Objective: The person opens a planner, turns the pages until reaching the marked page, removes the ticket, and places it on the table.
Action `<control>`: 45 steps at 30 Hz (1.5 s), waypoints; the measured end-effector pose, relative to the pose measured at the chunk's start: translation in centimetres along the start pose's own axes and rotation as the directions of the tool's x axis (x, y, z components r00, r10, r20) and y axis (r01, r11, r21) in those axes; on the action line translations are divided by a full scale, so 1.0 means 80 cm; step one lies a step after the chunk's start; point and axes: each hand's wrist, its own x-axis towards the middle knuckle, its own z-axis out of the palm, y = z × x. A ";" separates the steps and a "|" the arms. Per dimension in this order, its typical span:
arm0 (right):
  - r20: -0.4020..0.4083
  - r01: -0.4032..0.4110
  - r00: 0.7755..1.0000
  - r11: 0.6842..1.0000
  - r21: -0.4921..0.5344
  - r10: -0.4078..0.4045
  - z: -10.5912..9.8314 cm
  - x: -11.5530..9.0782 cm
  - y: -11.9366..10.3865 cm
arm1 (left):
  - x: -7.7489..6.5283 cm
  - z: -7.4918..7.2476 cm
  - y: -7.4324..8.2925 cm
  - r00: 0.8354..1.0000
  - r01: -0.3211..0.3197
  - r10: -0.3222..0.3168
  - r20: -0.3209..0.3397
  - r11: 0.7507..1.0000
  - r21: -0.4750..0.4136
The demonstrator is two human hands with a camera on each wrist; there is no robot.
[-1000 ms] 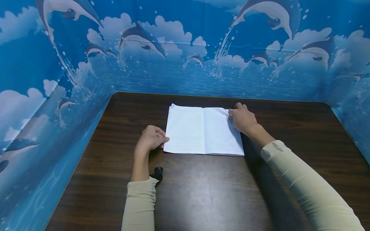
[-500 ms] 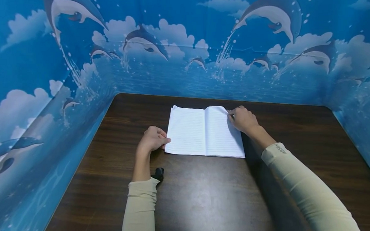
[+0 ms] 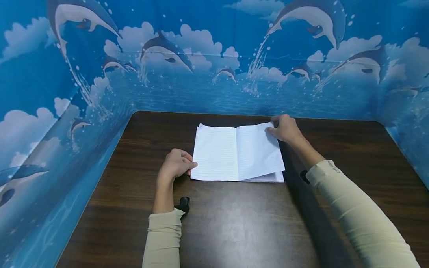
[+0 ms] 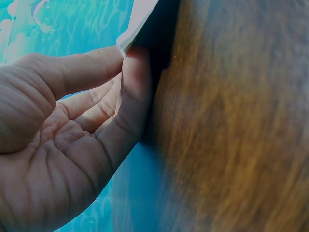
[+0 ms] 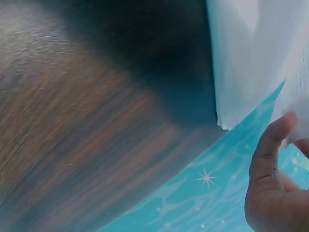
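An open notebook [image 3: 215, 153] with lined white pages lies on the dark wooden table. At its left edge my left hand [image 3: 175, 163] pinches the margin; in the left wrist view, thumb and forefinger [image 4: 136, 79] meet on the paper's edge. My right hand [image 3: 286, 128] is at the far right corner, pinching a single page [image 3: 259, 152] between thumb and fingers. That page is lifted off the stack, and its near edge slants above the pages beneath. The right wrist view shows the thumb [image 5: 273, 145] against the raised page, apart from the stack's corner.
The brown wooden table [image 3: 239, 227] extends around the notebook on all sides. A blue curtain [image 3: 198, 83] printed with dolphins and clouds stands along its back and sides. Black devices sit at both wrists, by the pale sleeves [image 3: 165, 238].
My right hand has taken hold of the top right page by its far corner and raised it from the stack. The left hand stays at the left edge.
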 end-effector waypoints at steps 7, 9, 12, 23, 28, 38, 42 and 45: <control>-0.040 -0.136 0.989 0.984 0.113 0.141 -0.014 -0.002 -0.007 | -0.002 0.001 0.001 1.000 0.002 -0.002 -0.003 1.000 -0.005; -0.041 -0.156 0.986 0.977 0.146 0.164 -0.015 0.000 -0.008 | -0.002 0.001 0.001 1.000 0.000 0.000 -0.008 1.000 -0.002; -0.028 -0.174 0.983 0.964 0.202 0.183 -0.019 0.000 -0.011 | -0.001 0.000 0.001 1.000 -0.002 0.002 -0.010 1.000 0.002; -0.020 -0.132 0.989 0.930 0.342 0.147 -0.032 -0.005 -0.046 | -0.002 0.001 0.004 1.000 0.002 -0.002 -0.013 1.000 0.003; -0.003 -0.105 0.993 0.907 0.408 0.116 -0.034 -0.005 -0.072 | -0.003 0.001 0.006 1.000 0.012 -0.011 -0.016 1.000 0.008; 0.018 -0.078 0.997 0.893 0.443 0.079 -0.024 0.000 -0.122 | -0.003 -0.001 0.007 1.000 0.008 -0.008 -0.009 1.000 0.003; 0.022 -0.054 0.999 0.890 0.453 0.049 -0.016 0.002 -0.137 | -0.002 0.000 0.006 1.000 0.000 0.001 -0.011 1.000 0.004; 0.014 -0.026 1.000 0.895 0.446 0.022 -0.010 0.003 -0.147 | -0.001 0.000 0.005 1.000 -0.005 0.005 -0.013 1.000 0.006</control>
